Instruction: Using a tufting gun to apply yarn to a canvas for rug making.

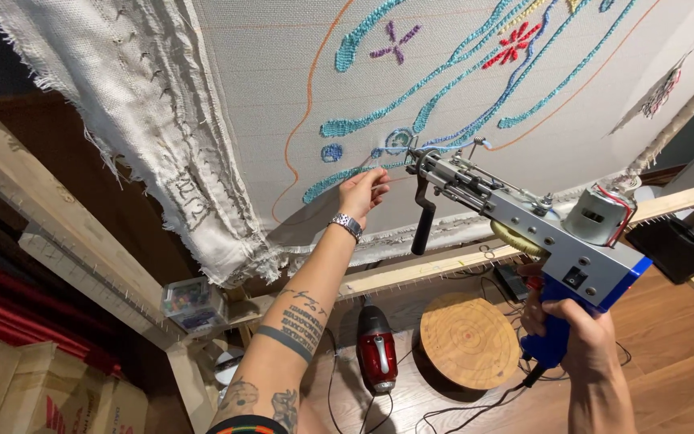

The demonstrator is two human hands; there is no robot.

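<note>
**A:** What do we see from the head camera?

**B:** We see a pale woven backing cloth stretched on a wooden frame with rows of small nails along its edges. Turquoise yarn lines, a red flower shape and a purple flower shape are tufted into the cloth, and an orange drawn line curves down its left part. The cloth's frayed edge hangs in folds at the left.

**A:** Where are our hands?

**B:** Our right hand is clenched around the blue grip of a grey and blue metal tufting gun. The gun points up and left, with its needle tip at the cloth just beside a small turquoise ring. A black side handle hangs down near its front, and a silver motor sits on top near the back.

**A:** And the left?

**B:** Our left hand, with a silver watch on the wrist and tattoos along the forearm, is raised to the cloth just left of the gun's tip. Its fingertips pinch together against the fabric near a turquoise line; we cannot tell whether they hold a strand of yarn.

**A:** What lies below?

**B:** On the wooden floor we see a round wooden stool top, a red handheld vacuum cleaner beside it, and black cables. A small clear box of coloured bits sits on the frame's lower left.
</note>
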